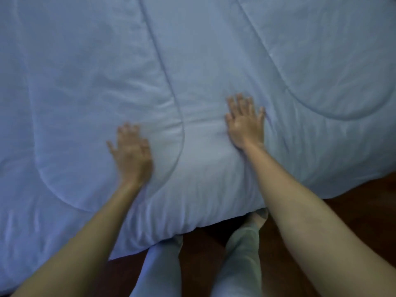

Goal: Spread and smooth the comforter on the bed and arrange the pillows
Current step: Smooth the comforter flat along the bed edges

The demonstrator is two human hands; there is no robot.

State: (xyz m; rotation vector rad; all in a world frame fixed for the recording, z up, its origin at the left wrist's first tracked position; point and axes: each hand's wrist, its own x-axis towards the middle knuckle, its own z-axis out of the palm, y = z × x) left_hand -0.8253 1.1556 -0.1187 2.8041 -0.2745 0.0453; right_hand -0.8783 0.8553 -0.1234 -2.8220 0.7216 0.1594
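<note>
— Where are our hands?
— We press our left hand and right hand flat on the pale blue quilted comforter, fingers spread, gripping nothing.
— And around us?
— The comforter's edge overhangs the dark wooden floor, touching our pale trouser legs.

Dark reddish-brown floor, pale blue trouser legs standing on it
</note>
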